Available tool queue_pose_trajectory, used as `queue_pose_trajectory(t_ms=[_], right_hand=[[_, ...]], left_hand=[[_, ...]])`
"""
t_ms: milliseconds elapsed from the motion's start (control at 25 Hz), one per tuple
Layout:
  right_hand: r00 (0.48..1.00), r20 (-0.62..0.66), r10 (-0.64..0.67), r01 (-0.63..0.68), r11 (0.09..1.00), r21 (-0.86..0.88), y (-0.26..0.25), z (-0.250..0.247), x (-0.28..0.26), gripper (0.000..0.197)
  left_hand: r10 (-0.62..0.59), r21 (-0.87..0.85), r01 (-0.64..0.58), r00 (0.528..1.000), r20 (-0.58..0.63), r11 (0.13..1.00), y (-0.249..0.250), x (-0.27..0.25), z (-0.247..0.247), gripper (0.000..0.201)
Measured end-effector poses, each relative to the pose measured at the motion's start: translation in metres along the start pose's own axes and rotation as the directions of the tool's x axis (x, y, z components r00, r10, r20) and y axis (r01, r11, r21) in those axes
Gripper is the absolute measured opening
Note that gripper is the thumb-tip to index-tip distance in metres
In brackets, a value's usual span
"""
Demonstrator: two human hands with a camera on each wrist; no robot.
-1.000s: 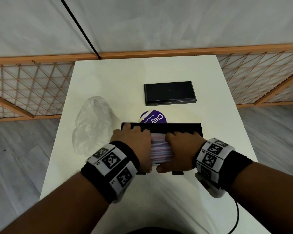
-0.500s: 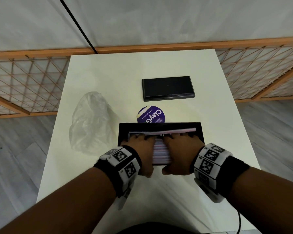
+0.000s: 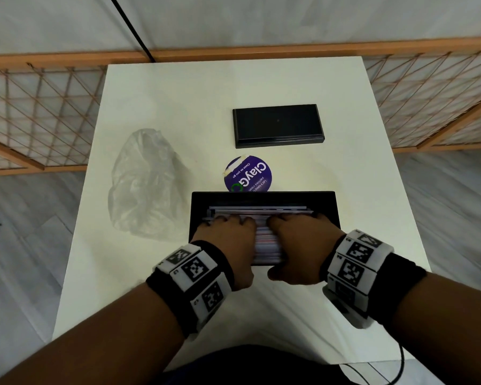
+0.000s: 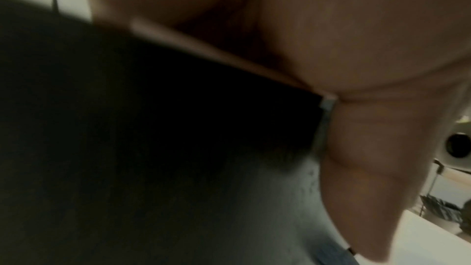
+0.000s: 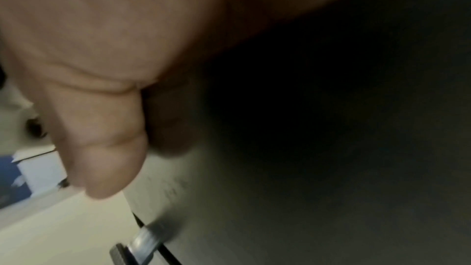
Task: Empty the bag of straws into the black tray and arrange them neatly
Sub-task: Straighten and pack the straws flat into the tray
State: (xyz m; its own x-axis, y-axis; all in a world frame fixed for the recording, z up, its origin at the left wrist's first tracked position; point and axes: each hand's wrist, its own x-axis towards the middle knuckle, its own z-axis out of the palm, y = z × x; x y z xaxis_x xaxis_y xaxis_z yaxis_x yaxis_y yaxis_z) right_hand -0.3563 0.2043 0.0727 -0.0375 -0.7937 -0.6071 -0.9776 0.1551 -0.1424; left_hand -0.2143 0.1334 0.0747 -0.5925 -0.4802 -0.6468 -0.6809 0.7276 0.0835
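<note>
The black tray (image 3: pixel 264 194) sits at the near middle of the white table, holding a pile of pale striped straws (image 3: pixel 267 241) laid left to right. My left hand (image 3: pixel 225 237) and right hand (image 3: pixel 300 240) lie palm-down side by side on the pile, fingertips pressing on the straws near the tray's middle. Both thumbs rest outside the near wall. In the left wrist view the thumb (image 4: pixel 369 168) lies along the dark tray wall (image 4: pixel 178 108); the right wrist view shows the same thumb (image 5: pixel 102 138) beside the tray (image 5: pixel 305 108). The empty clear plastic bag (image 3: pixel 147 184) lies crumpled left of the tray.
A second black rectangular piece (image 3: pixel 278 125) lies further back on the table. A round purple sticker (image 3: pixel 247 173) sits just behind the tray. Wooden lattice fencing (image 3: pixel 39 112) runs along both sides and the back; the table's edges are near.
My fingers have drawn back from the tray's far rim to the middle of the pile, uncovering a few straws at the far side. Since half a second ago the hands barely moved.
</note>
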Motion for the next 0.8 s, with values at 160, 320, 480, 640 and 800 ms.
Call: queue_pose_trajectory(t_ms=[160,320,480,640,800], right_hand=[[1.0,0.009,-0.01,0.009,1.0,0.013,0.0,-0.0021,-0.0021,0.066],[0.999,0.046,-0.009,0.006,0.998,0.057,0.0007,-0.0036,0.0019,0.063],[0.999,0.039,0.006,-0.007,0.999,0.036,0.0011,-0.0007,0.0023,0.068],[1.0,0.027,0.014,-0.014,1.0,0.009,0.0005,-0.002,0.0019,0.073],[1.0,0.011,0.019,-0.019,1.0,0.008,-0.001,-0.0005,-0.0005,0.067]], left_hand=[[0.013,-0.005,-0.013,1.0,-0.017,1.0,0.0001,-0.0005,0.0017,0.074],[0.011,-0.044,-0.011,1.0,0.008,0.999,-0.0018,0.0046,0.0016,0.071],[0.007,-0.045,-0.007,1.0,-0.007,0.999,-0.0019,0.0034,0.0024,0.07],[-0.041,-0.041,0.041,0.999,0.001,0.998,-0.0012,0.0006,0.0012,0.074],[-0.036,0.005,0.036,0.999,-0.024,0.999,-0.0001,-0.0048,0.0003,0.072]])
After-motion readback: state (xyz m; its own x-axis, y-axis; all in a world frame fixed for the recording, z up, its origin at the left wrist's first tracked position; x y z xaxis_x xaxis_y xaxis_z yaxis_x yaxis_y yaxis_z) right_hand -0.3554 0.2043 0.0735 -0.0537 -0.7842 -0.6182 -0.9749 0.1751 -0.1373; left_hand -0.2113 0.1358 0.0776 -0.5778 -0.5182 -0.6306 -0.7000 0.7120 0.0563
